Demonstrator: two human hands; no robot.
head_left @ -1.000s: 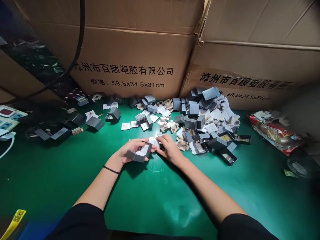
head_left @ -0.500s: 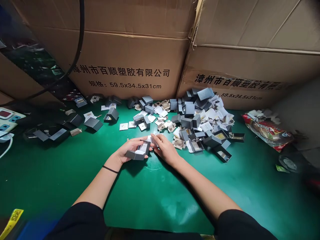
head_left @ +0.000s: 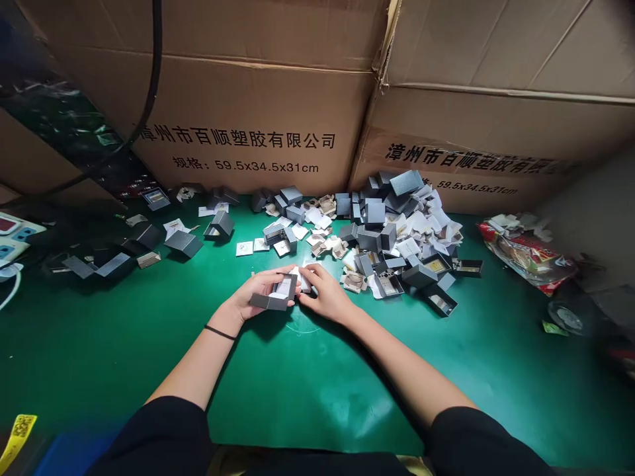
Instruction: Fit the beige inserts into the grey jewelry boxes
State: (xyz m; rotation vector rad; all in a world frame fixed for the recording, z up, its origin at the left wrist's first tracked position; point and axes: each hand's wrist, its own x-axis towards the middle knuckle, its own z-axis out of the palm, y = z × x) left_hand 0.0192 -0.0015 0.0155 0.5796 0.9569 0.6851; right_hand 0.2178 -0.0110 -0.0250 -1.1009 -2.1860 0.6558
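My left hand (head_left: 255, 293) cradles a small open grey box (head_left: 274, 296) with a white insert showing inside it, just above the green mat (head_left: 307, 390). My right hand (head_left: 325, 294) is closed in a pinch on a white card or insert (head_left: 303, 280) at the box's right edge, fingertips touching the box. Both hands meet near the mat's middle. A black band circles my left wrist.
A heap of small grey boxes, white cards and tan inserts (head_left: 397, 231) lies behind and right of my hands. More dark boxes (head_left: 183, 243) lie scattered at left. Two large cardboard cartons (head_left: 248, 99) wall off the back. A red printed bag (head_left: 528, 254) lies at right, a power strip (head_left: 12, 235) at far left.
Both hands stay together on the grey box; the right fingers have shifted slightly along the white piece at its edge. The view has drifted a little.
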